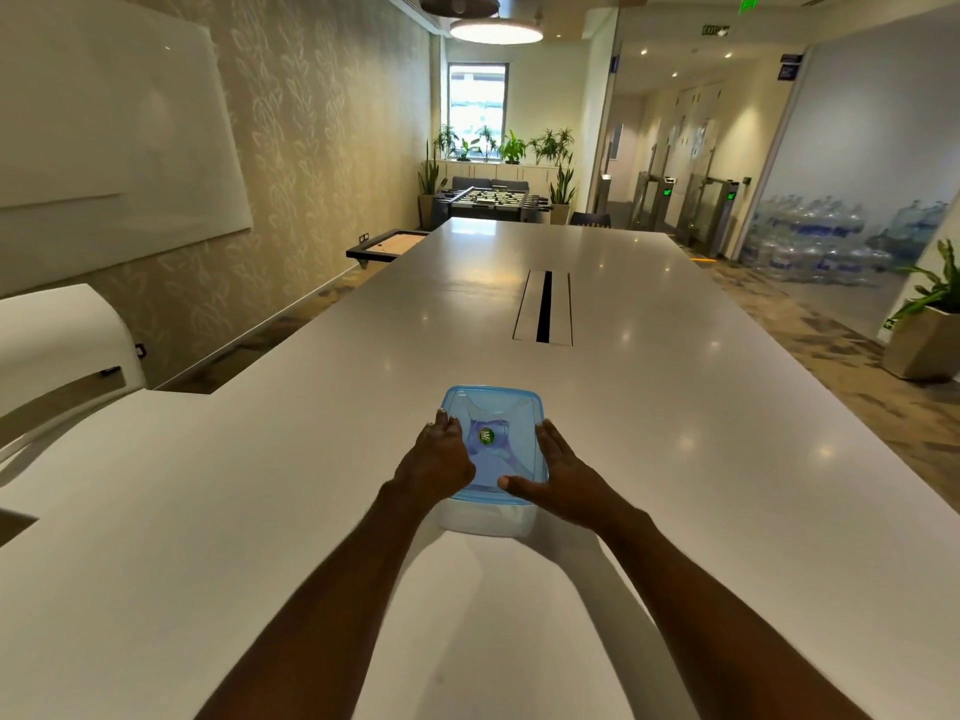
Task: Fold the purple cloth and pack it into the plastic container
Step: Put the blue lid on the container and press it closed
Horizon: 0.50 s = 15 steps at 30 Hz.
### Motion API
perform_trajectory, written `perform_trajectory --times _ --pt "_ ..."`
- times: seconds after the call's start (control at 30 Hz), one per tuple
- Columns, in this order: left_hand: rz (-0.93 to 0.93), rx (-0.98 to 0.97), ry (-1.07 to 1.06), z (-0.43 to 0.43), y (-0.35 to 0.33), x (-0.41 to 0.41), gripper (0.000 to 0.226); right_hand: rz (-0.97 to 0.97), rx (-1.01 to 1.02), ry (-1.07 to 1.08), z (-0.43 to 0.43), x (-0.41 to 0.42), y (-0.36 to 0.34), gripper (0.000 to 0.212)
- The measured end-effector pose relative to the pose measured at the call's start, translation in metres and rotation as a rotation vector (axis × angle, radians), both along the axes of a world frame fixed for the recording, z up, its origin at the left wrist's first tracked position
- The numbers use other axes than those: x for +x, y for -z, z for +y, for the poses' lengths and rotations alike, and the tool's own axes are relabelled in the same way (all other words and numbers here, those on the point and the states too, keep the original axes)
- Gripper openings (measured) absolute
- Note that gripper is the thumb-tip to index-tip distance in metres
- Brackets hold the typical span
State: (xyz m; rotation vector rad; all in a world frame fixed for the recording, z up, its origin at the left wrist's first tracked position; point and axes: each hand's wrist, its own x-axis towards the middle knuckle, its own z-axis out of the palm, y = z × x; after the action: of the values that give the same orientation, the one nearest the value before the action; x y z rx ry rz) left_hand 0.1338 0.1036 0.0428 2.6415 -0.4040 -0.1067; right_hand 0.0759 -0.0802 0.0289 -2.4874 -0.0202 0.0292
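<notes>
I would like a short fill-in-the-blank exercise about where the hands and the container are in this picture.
1. The plastic container stands on the white ____.
2. Its lid has the colour ____.
3. The left hand and the right hand both rest on the ____.
4. A round green ____ sits at the middle of the lid.

Missing words: table; blue; lid; sticker
</notes>
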Motion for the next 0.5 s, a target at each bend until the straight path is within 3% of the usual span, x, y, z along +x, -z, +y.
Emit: perform_trajectory --times 0.27,0.4,0.5 --pt "-0.037 -0.028 -0.018 0.003 0.012 0.001 0.067 -0.205 0.117 -0.029 0.000 -0.005 0.018 0.097" --pt "-0.211 0.023 -0.015 -0.001 0.013 0.000 0.045 -0.261 0.023 -0.055 -0.006 -0.001 0.014 0.095" --pt "-0.272 0.040 -0.094 -0.006 0.003 0.006 0.052 -0.252 0.018 -0.093 -0.007 0.006 0.005 0.076"
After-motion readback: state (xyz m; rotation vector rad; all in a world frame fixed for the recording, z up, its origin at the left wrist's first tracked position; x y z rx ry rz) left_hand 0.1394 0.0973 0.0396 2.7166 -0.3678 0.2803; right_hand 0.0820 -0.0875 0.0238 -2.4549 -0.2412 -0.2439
